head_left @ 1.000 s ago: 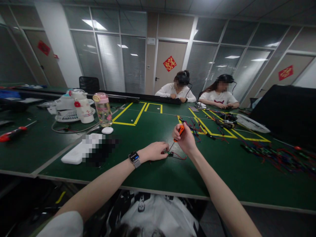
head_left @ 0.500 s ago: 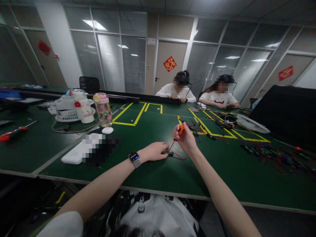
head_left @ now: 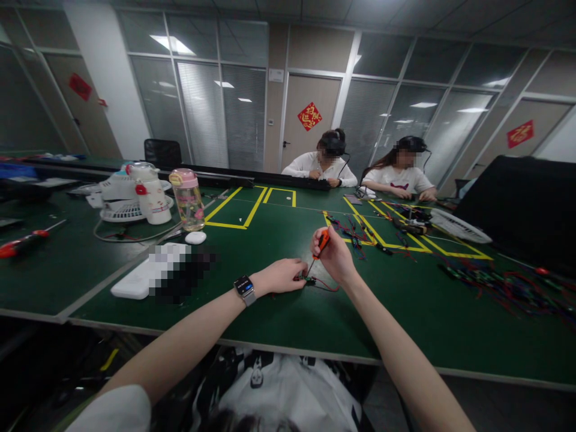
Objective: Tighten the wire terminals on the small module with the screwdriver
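Just past rt hand (head_left: 335, 258): wires (head_left: 356, 231).

- The red diamond sign (head_left: 309, 116) on the far middle door (head_left: 297, 144) carries gold characters, too small to read.
- The left red sign (head_left: 80, 87) on the far left door (head_left: 96, 135) is unreadable.
- The right red sign (head_left: 521, 132) on the far right door (head_left: 546, 123) is unreadable too.
- The watch (head_left: 245, 287) by the left hand (head_left: 281, 276) has a lit screen, but nothing on it can be read.

White short sleeve (head_left: 117, 410) at the left shoulder. Dark-faced smartwatch (head_left: 245, 287), grey strap, behind the left hand (head_left: 281, 275). Torso garment (head_left: 288, 384) black with white print.
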{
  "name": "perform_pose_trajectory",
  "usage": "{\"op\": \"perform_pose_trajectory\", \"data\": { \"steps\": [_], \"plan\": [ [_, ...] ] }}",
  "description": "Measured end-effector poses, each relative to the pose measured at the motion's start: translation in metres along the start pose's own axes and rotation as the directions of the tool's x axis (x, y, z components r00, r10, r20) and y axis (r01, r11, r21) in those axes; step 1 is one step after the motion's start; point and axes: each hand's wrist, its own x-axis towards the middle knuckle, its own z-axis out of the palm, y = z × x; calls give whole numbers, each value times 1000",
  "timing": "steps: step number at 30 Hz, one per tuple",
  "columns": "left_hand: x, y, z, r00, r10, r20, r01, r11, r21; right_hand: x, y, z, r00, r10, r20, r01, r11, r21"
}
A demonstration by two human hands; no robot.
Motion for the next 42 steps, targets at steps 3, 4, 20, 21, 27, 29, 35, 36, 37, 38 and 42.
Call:
{"op": "perform_pose_trajectory", "data": {
  "steps": [3, 4, 20, 21, 27, 29, 35, 36, 37, 38, 42],
  "plan": [
    [0, 1, -1, 1000, 1, -1, -1, 1000, -5, -1, -1, 2, 1000, 12, 22, -12, 1000, -13],
    [0, 1, -1, 1000, 1, 0, -1, 1000, -7, 0, -2, 2, 1000, 13, 25, -13, 1000, -19],
    [1, 0, 1, 1000, 2, -12, -3, 1000, -11, -2, 0, 5, 997, -65, 50, 66, 997, -28],
    [0, 0, 1, 1000, 2, -10, -2, 1000, -11, -1, 0, 4, 998, -53, 30, 54, 998, -28],
    [0, 1, -1, 1000, 0, 0, 0, 1000, -10, 2, -3, 3, 1000, -8, -11, 8, 1000, -1],
    [0, 1, -1, 1000, 1, 2, -1, 1000, -11, 2, -4, 3, 1000, -5, 11, 4, 1000, 10],
    [0, 1, -1, 1000, -1, 5, 1, 1000, -13, 0, -4, 1, 999, 16, 28, -17, 1000, 18],
    [0, 1, -1, 1000, 0, 5, 0, 1000, -15, 0, -4, 0, 999, 17, 29, -17, 1000, 18],
    [0, 1, -1, 1000, 3, 4, -3, 1000, -18, 0, -4, 0, 999, 17, 28, -17, 1000, 18],
    [0, 1, -1, 1000, 5, 1, -5, 1000, -20, 0, -4, 0, 999, 17, 27, -17, 1000, 19],
    [0, -1, 1, 1000, 12, -9, -12, 1000, -19, 2, -5, -1, 998, 48, 31, -49, 999, 19]
  ]
}}
